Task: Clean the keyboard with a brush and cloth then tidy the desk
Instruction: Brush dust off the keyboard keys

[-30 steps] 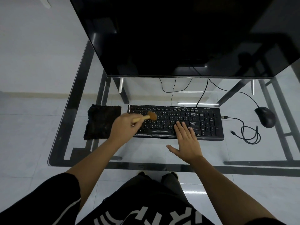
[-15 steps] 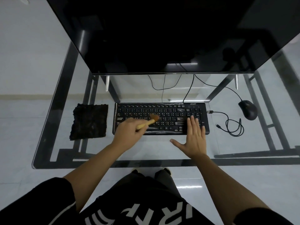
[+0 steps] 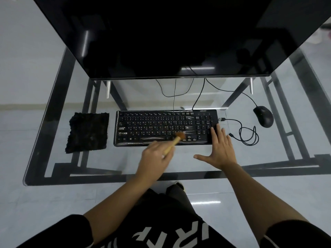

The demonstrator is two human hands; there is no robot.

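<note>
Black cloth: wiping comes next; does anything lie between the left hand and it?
Nothing visible: only bare glass desktop separates the left hand from the black fuzzy cloth left of the black keyboard. That hand grips a wooden brush.

left hand gripping brush, right hand flat

The keyboard is black with white letters on its keys, and the brush has a pale wooden handle and orange-brown bristles. The cloth, the mouse, the USB cable and the monitor are all black. The desk is clear glass on a black frame, and the person's black clothing carries large white letters.
</note>
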